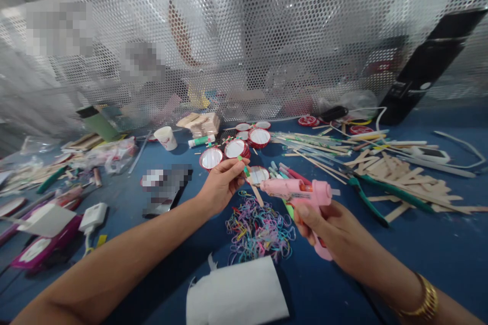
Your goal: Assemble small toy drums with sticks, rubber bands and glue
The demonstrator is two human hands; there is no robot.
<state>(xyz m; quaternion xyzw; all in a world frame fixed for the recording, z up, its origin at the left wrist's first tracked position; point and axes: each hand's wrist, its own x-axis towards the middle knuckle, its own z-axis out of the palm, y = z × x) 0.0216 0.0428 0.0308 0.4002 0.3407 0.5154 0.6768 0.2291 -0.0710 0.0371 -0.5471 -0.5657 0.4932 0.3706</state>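
Observation:
My left hand pinches a thin wooden stick with green and white on its upper part. My right hand is wrapped round a pink hot glue gun, a clear glue stick poking from its back. The gun's nozzle points left, close to the wooden stick; whether they touch I cannot tell. Under both hands lies a heap of colourful rubber bands. Beyond the left hand are several round red-rimmed discs with pale faces. A folded white cloth or paper lies nearest me.
Green-handled pliers and a pile of flat wooden sticks lie at the right. A phone, a paper cup and a white adapter are on the left. A perforated metal screen closes off the back.

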